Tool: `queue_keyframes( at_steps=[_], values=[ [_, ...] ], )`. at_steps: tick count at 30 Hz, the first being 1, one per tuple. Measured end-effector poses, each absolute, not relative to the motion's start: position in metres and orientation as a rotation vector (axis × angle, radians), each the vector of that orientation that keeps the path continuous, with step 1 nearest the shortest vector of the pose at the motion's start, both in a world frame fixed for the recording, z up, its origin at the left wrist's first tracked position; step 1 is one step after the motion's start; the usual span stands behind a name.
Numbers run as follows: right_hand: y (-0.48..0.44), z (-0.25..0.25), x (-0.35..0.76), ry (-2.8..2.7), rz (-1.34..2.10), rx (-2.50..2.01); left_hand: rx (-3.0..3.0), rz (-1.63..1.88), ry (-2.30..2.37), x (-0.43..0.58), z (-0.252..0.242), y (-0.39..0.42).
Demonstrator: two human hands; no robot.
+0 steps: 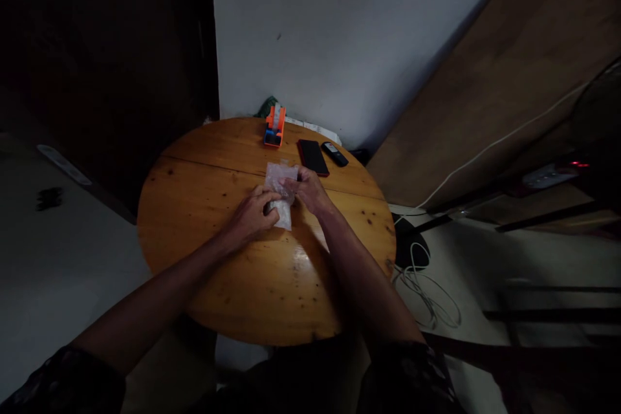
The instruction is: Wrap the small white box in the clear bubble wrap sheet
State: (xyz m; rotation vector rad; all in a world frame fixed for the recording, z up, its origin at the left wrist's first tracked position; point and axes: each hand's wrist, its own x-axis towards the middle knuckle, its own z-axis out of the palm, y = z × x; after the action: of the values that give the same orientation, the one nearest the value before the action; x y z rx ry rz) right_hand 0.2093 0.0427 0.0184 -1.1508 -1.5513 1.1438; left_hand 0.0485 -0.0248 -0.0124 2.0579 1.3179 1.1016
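Small clear plastic bag [280, 195] lay near the middle of the round wooden counter [204, 233], its lower half filled with something pale, the upper half flat and empty. Left hand [252, 215] was curled over the bag's left edge, fingers closed down on the filled part, pinning it. Right hand [310, 189] was set at the bag's right edge, thumb and forefinger pinched on the film near where the fill ends. Exact finger contact could not be resolved in the low light.

Judged as a flatten-and-fold or seal step on the bag's neck. To be done well:
- fill to be kept pressed toward the bottom by the left hand so nothing creeps into the neck
- film to be pulled taut by the right pinch before any crease, air squeezed out first
- bag to be kept flat on the counter, not lifted, so the contents do not shift

Orange tape dispenser [274, 126] stood at the far edge, black phone [313, 156] and dark remote [335, 154] just beside each other to its right, all well apart from the bag. White cable [427, 291] lay on the floor at the right
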Motion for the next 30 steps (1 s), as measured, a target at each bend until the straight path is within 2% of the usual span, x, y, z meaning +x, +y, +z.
queue_keyframes(
  at_steps=[5,11,20,30],
  values=[
    [0.033,0.031,0.215,-1.628,1.276,-1.077,2.002,1.159,1.4,0.047,-0.015,-0.027],
    [0.014,0.027,0.225,-1.86,1.025,-1.042,1.763,1.228,1.603,0.047,-0.021,-0.026],
    [-0.032,0.018,0.237,-2.227,0.535,-1.043,1.724,1.234,1.018,0.04,-0.027,-0.014],
    [-0.048,-0.017,0.237,-2.26,0.283,-0.865,1.618,1.045,0.908,0.027,-0.014,-0.021]
  ],
)
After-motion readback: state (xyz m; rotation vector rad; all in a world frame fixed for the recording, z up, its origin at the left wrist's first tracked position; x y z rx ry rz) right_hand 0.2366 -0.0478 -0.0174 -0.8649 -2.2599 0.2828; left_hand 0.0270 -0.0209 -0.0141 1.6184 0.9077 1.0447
